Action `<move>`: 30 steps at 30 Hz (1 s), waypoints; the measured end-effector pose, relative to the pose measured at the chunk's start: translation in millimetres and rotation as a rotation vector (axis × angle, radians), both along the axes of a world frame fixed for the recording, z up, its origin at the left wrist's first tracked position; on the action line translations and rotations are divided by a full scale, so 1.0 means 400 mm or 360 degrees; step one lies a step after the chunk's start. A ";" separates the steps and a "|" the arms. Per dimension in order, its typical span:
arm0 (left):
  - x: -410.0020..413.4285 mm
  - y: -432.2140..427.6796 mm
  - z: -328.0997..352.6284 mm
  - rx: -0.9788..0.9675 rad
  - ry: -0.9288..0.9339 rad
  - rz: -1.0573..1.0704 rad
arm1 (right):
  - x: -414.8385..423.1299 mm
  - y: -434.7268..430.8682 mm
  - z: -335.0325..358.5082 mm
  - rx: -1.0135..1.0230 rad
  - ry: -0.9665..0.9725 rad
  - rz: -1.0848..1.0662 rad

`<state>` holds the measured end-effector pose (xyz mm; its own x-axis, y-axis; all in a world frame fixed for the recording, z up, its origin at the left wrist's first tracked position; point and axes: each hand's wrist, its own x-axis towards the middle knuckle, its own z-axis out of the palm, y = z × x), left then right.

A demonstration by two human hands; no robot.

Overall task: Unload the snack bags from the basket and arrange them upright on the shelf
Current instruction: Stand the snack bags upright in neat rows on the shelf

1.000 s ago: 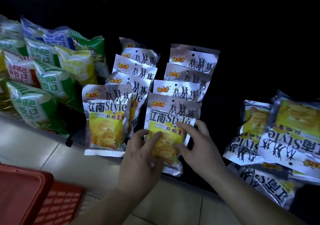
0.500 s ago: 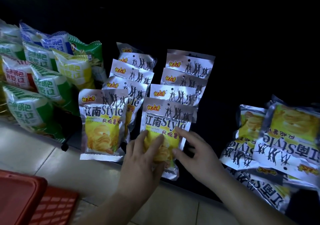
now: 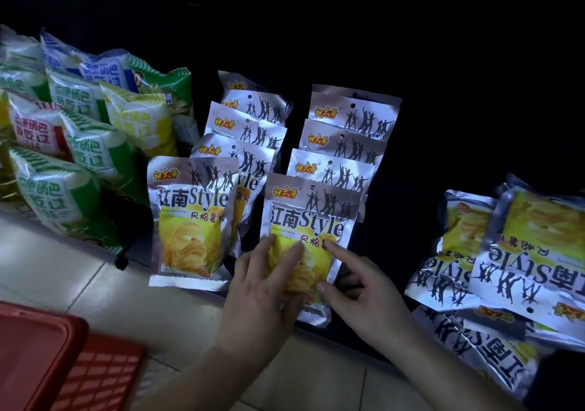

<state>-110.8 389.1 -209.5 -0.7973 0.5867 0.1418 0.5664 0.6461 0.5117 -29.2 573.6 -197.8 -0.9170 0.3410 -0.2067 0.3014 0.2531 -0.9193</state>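
Silver and yellow chip bags stand upright in two rows on the dark shelf (image 3: 395, 331). My hands are on the front bag of the right row (image 3: 311, 217). My left hand (image 3: 266, 287) lies over its lower front with the fingers spread on the yellow print. My right hand (image 3: 364, 293) touches its right edge with the index fingertip and its lower corner with the thumb. The front bag of the left row (image 3: 190, 221) stands alone beside it. The red basket (image 3: 41, 357) sits at the bottom left; its contents are out of view.
A loose pile of the same chip bags (image 3: 506, 268) lies flat and upside down on the shelf to the right. Green, white and red snack bags (image 3: 63, 170) crowd the shelf at the left. Pale floor tiles (image 3: 57, 265) run below the shelf edge.
My right hand has slid off the bag's face to its right edge and lower corner. My left hand stays on the bag's front. The bag sits a little straighter.
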 end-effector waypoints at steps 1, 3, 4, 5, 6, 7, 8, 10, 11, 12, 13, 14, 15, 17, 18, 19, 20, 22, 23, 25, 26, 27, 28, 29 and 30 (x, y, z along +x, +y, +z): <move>-0.001 0.001 0.001 -0.0002 -0.0004 -0.0002 | 0.003 0.001 0.002 0.0040 0.0006 0.0012; 0.000 0.001 0.008 0.0007 -0.0019 -0.0011 | 0.007 0.002 0.011 0.0145 0.0055 -0.0014; 0.000 0.002 0.015 0.0031 -0.0017 -0.0015 | 0.008 0.003 0.018 0.0206 0.0074 -0.0048; 0.001 0.000 0.020 0.0064 -0.0007 -0.0014 | 0.008 0.004 0.028 0.0261 0.0076 -0.0078; 0.000 0.001 0.025 0.0102 0.0007 -0.0012 | 0.008 0.006 0.038 0.0308 0.0070 -0.0105; -0.001 0.002 0.033 0.0136 0.0026 -0.0012 | 0.009 0.012 0.049 0.0343 0.0070 -0.0132; -0.002 0.006 0.043 0.0162 0.0031 -0.0018 | 0.009 0.019 0.063 0.0374 0.0070 -0.0155; -0.004 0.017 0.070 0.0211 -0.0004 -0.0061 | 0.008 0.037 0.101 0.0417 0.0037 -0.0180; -0.003 0.025 0.088 0.0224 -0.0073 -0.0090 | 0.007 0.044 0.124 0.0423 0.0002 -0.0189; -0.002 0.035 0.112 0.0226 -0.0186 -0.0104 | 0.003 0.051 0.151 0.0434 -0.0040 -0.0186; 0.000 0.044 0.133 0.0223 -0.0331 -0.0110 | -0.002 0.056 0.181 0.0460 -0.0094 -0.0160; -0.001 0.052 0.153 0.0207 -0.0482 -0.0112 | -0.007 0.063 0.212 0.0508 -0.0177 -0.0102; -0.004 0.058 0.175 0.0181 -0.0600 -0.0106 | -0.014 0.072 0.246 0.0568 -0.0269 -0.0023; -0.009 0.070 0.231 0.0107 -0.0770 -0.0088 | -0.026 0.093 0.313 0.0631 -0.0429 0.0143; -0.007 0.075 0.264 0.0075 -0.0832 -0.0092 | -0.028 0.105 0.342 0.0618 -0.0474 0.0201; -0.001 0.082 0.299 0.0049 -0.0893 -0.0100 | -0.026 0.116 0.371 0.0597 -0.0495 0.0238; 0.008 0.087 0.332 0.0017 -0.0955 -0.0103 | -0.019 0.126 0.399 0.0580 -0.0513 0.0260; 0.029 0.098 0.394 -0.0062 -0.1042 -0.0122 | 0.009 0.138 0.447 0.0592 -0.0549 0.0322; 0.040 0.106 0.425 -0.0120 -0.1061 -0.0135 | 0.025 0.141 0.471 0.0612 -0.0591 0.0374; 0.070 0.132 0.482 -0.0222 -0.1107 -0.0163 | 0.064 0.152 0.512 0.0651 -0.0684 0.0427; 0.084 0.149 0.505 -0.0226 -0.1109 -0.0188 | 0.083 0.158 0.528 0.0674 -0.0679 0.0412; 0.102 0.169 0.523 -0.0216 -0.1101 -0.0216 | 0.107 0.167 0.538 0.0691 -0.0647 0.0380; 0.123 0.194 0.536 -0.0227 -0.1101 -0.0229 | 0.136 0.178 0.542 0.0713 -0.0611 0.0335; 0.147 0.222 0.547 -0.0235 -0.1107 -0.0236 | 0.170 0.191 0.544 0.0729 -0.0566 0.0277; 0.170 0.251 0.550 -0.0249 -0.1116 -0.0239 | 0.205 0.204 0.544 0.0733 -0.0541 0.0224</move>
